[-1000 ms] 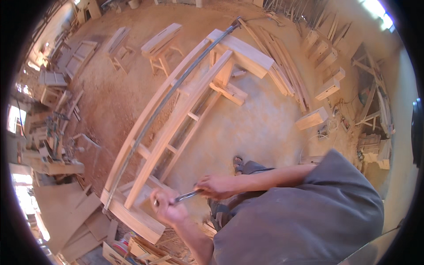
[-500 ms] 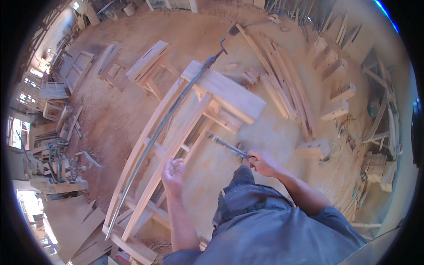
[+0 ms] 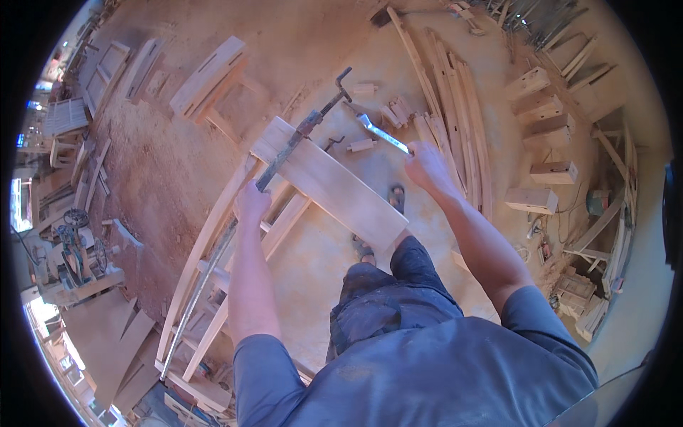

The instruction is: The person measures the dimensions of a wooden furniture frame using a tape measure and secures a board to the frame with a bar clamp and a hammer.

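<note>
A long bar clamp [image 3: 288, 158] lies along a curved wooden frame [image 3: 206, 245], its screw and bent handle past the frame's far end. Around the clamp's bar, just below its jaw, my left hand [image 3: 252, 203] is closed. My right hand [image 3: 425, 162] is raised to the right of the frame's wide end board [image 3: 334, 185], closed on a shiny, wrench-like metal tool [image 3: 384, 134]. The tool points up and left toward the clamp's screw end, apart from it. Its exact kind is hard to make out. Another small clamp handle [image 3: 334, 141] shows beyond the end board.
Long boards [image 3: 455, 114] lie on the floor to the far right, with small wood blocks [image 3: 395, 114] beside them. Thick timber blocks [image 3: 532, 201] line the right side. A wooden bench-like piece [image 3: 208, 78] stands far left; a machine with wheels [image 3: 78, 249] is at left.
My left hand has moved forward from beside the frame and taken hold of the clamp. My right hand has lifted the tool forward toward the clamp's screw end. I am nearer the frame's far end.
</note>
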Demonstrator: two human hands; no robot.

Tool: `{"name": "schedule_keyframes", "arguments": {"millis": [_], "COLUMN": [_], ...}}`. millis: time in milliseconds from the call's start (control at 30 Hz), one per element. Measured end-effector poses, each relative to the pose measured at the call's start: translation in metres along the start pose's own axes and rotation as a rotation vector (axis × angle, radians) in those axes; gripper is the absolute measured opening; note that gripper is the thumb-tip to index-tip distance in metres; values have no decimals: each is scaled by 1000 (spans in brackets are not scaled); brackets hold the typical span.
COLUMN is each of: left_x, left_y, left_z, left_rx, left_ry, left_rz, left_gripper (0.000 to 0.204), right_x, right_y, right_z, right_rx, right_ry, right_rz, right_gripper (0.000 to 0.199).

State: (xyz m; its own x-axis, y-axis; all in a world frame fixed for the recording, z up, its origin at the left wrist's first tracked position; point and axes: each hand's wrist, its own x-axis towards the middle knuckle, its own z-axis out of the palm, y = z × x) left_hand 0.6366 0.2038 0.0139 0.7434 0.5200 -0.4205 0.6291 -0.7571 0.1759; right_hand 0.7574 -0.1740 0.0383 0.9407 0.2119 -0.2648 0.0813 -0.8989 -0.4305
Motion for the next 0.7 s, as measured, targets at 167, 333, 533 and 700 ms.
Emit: {"name": "schedule_keyframes", "arguments": {"millis": [167,333,533,700], "left_x": [9,16,27,28], "left_y": [9,18,9,13], "left_z": [-4,-11,-3,-1], "left_rx": [49,56,81,61], "left_ry": [-47,-130,-167,-82], "left_rz": [-163,-245,-287,-292], "left_gripper": [26,29,37,41], "right_x": [49,54,93,122], "right_y": [8,17,42,45], "right_z": [23,47,96,117], "right_rx": [-2,199,421,580], "right_ry": [44,83,-53,-237], "right_rz": [-29,-13,-40,31], "right_gripper": [19,18,23,30]}}
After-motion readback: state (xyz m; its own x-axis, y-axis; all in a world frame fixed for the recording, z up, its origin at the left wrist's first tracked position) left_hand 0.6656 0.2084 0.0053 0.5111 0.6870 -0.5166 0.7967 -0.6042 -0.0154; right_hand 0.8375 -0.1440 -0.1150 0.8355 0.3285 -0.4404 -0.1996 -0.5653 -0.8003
